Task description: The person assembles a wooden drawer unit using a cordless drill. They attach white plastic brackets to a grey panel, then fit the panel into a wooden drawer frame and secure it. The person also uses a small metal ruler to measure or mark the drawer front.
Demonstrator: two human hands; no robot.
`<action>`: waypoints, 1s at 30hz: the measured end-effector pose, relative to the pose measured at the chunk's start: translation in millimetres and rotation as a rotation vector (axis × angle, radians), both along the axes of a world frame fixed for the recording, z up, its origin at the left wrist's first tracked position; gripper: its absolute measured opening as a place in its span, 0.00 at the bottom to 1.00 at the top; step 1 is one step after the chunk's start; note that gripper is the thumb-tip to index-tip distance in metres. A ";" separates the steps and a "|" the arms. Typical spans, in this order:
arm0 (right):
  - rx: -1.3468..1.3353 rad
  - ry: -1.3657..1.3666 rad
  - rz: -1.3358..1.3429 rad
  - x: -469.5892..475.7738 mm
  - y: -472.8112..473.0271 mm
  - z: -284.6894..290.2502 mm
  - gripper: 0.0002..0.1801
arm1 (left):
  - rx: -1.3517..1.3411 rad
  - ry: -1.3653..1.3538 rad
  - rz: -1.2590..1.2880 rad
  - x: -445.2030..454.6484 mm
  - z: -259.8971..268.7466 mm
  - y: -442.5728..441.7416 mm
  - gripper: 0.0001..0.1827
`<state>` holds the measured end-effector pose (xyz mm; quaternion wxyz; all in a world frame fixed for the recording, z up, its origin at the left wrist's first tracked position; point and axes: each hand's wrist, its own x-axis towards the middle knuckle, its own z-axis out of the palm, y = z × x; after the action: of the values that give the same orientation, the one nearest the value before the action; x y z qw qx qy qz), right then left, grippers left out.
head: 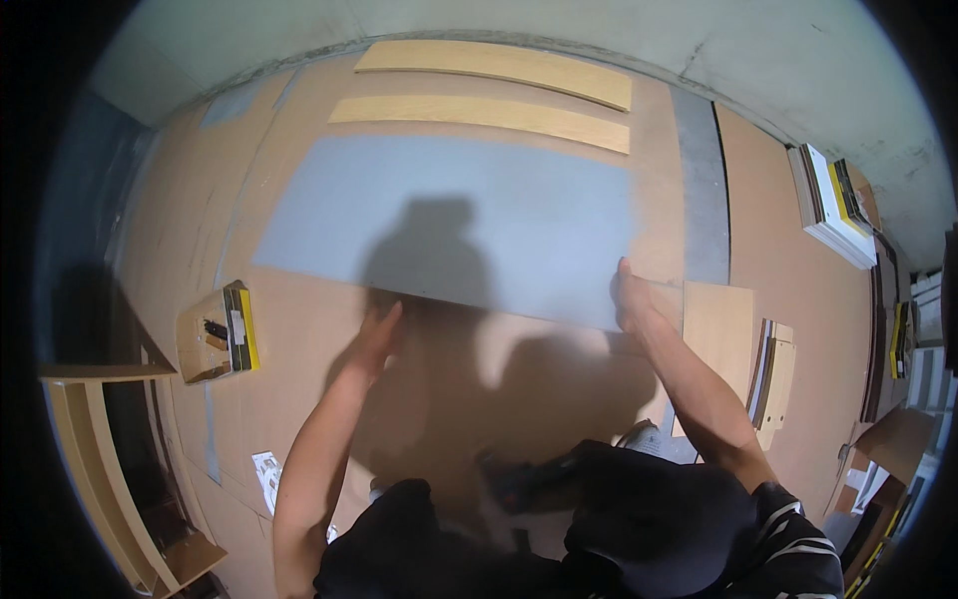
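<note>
A large light-blue rectangular panel [539, 217] lies before me, or is held just over the brown floor covering; the gap cannot be judged. My right hand [635, 299] grips its near right corner, thumb on the top face. At the near long edge is my left hand [383, 333], its thumb tip by the edge and its other fingers partly in shadow; whether it holds the panel is unclear. Beyond the panel lie two long wood-finish boards, the nearer [479, 116] and the farther [501, 69]. A dark tool [524, 479], blurred, is low between my knees.
An open cardboard box [202, 337] with small items stands left. Wood-finish boards [715, 322] and narrow stacked pieces [775, 374] lie right. White panels [831, 202] are stacked by the wall. A shelf-like wooden frame [97, 449] is at lower left, with white hardware [267, 475] on the floor.
</note>
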<state>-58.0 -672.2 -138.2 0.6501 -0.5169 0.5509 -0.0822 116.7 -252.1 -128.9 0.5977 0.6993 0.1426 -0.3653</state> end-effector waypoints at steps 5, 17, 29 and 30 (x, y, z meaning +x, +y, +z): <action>0.107 -0.016 0.048 18.8 -13.3 16.4 0.36 | -0.255 -0.001 0.172 9.9 26.7 -71.4 0.17; -0.143 0.034 0.091 21.5 -36.3 0.3 0.30 | -0.122 -0.178 0.081 42.8 -10.2 -97.5 0.15; -0.816 -0.091 0.625 -58.6 -44.9 78.7 0.10 | -0.079 -0.070 -0.617 -40.1 161.0 -11.6 0.28; -0.850 -0.060 0.828 -69.2 -28.0 90.8 0.10 | -0.138 -0.093 -0.679 -47.0 201.3 7.1 0.28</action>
<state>-127.2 -700.2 -47.4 0.3796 -0.9011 0.2036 -0.0498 69.7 -244.9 72.4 0.4941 0.6805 -0.1505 -0.5198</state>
